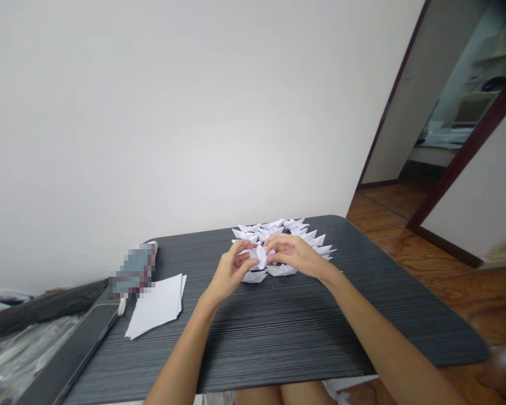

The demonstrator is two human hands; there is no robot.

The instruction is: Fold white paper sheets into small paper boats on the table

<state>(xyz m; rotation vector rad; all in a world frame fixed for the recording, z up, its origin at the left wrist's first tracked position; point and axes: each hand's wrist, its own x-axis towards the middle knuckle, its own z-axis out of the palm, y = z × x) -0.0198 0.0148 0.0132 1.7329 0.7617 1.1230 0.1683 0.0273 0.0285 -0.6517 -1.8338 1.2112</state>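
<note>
Between my two hands is a small folded white paper boat (260,256), raised in front of a group of similar ones. My left hand (235,264) pinches its left side between thumb and fingers. On the other side, my right hand (290,253) grips the right edge with curled fingers. Several finished white paper boats (281,270) sit in rows on the dark table (278,326), just behind and beneath my hands. Part of that group is hidden by my fingers.
A stack of white paper sheets (158,306) lies on the table's left, beside a blurred-out object (132,271). Clear plastic wrapping (29,349) and a black roll (46,306) are off the left edge. A white wall (185,112) stands behind; a doorway opens at right.
</note>
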